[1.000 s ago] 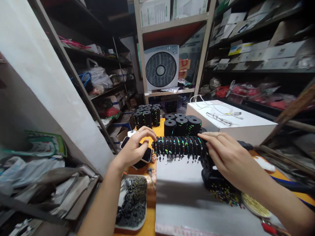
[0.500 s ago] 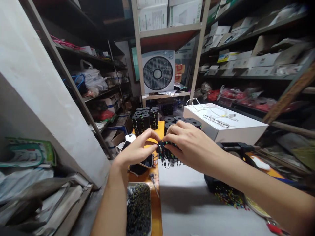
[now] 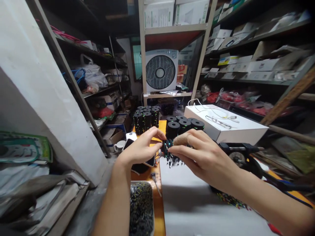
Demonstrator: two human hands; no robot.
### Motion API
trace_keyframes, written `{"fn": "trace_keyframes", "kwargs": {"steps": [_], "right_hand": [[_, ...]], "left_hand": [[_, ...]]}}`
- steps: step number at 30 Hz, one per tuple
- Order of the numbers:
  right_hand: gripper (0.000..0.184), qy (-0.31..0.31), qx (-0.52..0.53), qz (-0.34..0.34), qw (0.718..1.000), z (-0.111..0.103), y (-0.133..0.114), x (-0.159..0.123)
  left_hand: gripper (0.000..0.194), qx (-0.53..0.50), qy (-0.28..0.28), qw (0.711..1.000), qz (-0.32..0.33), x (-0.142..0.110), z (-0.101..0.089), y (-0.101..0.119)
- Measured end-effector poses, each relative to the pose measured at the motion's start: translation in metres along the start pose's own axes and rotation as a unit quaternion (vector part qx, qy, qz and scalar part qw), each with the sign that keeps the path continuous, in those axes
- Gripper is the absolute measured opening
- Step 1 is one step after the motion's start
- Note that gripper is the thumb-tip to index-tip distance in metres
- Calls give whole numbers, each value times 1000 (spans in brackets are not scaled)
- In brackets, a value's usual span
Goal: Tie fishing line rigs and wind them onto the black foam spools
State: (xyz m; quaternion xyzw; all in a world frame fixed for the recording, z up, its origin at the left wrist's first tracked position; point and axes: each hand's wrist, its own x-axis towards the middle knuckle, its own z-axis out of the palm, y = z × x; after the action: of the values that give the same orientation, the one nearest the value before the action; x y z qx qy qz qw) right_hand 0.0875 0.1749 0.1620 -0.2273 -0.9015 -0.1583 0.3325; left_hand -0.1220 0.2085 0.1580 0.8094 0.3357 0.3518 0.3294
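We hold the bracelet-wrapped roll (image 3: 168,146) between both hands, over the far left edge of the white sheet (image 3: 192,213). The thumb and forefinger of our left hand (image 3: 141,147) pinch its left end; the fingers of our right hand (image 3: 205,154) are bent and bunched against the strands, but we cannot tell whether they pinch one.

If our left pinch slipped, the roll could tip and shed bracelets. Pulling too hard on one strand might bunch its neighbours or snag the dangling beaded ends. A careless push to the far side could topple the standing black rolls (image 3: 184,124).

Near left, the white-rimmed tray (image 3: 153,209) holds a heap of small dark pieces (image 3: 141,208) flecked with yellow; our left forearm passes beside it and could knock it. The white mug (image 3: 119,146) shows no readable contents. The white box (image 3: 242,134) is closed, with a cable (image 3: 231,117) on top.
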Motion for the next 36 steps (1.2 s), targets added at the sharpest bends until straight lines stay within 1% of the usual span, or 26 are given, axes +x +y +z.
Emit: {"fn": "trace_keyframes", "kwargs": {"steps": [2,3,6,10,12,13,17,20,22,26,28,30,31,32,33,35,36], "right_hand": [[28,-27,-47,-43,998,-1,1,6],[29,-46,-67,-69,994,-1,2,10],[24,-90,-114,-127,981,-3,8,18],[25,-111,-141,-163,970,-3,16,19],[24,-103,-133,-165,972,1,17,16],[22,-88,-124,-155,976,4,17,14],[10,5,-73,-68,995,20,10,4],[8,44,-60,-24,997,25,-1,-4],[11,60,-55,-1,997,21,-8,-9],[14,113,-36,54,991,4,-20,-20],[14,108,-27,82,990,1,-28,-28],[19,58,15,135,989,6,-40,-34],[24,22,53,174,983,12,-47,-37],[30,-15,100,222,970,19,-54,-39],[36,-43,150,271,950,26,-60,-39],[41,-61,254,358,897,41,-71,-37],[41,-55,305,391,867,48,-74,-35]], "left_hand": [[13,3,2,1000,2,0,0,0],[13,4,1,1000,4,0,0,0],[13,-3,-5,1000,12,0,0,-1],[14,-11,-11,1000,18,1,-1,-3],[14,-9,-10,1000,15,1,-2,-2],[14,-7,-9,1000,12,1,-2,-2],[11,-1,-7,1000,2,1,-2,1],[11,2,-7,1000,5,1,-2,0],[11,-2,-9,1000,8,0,-2,-1],[13,-19,-30,999,4,-2,-3,-4],[16,-33,-49,998,-3,-3,-4,-5],[18,-42,-61,997,-11,-3,-5,-6],[19,-43,-62,997,-13,-3,-5,-7],[19,-43,-60,997,-12,-3,-6,-8],[18,-42,-60,997,-10,-3,-6,-8],[17,-41,-60,997,-3,-3,-6,-8],[17,-42,-60,997,0,-2,-6,-8]]}}
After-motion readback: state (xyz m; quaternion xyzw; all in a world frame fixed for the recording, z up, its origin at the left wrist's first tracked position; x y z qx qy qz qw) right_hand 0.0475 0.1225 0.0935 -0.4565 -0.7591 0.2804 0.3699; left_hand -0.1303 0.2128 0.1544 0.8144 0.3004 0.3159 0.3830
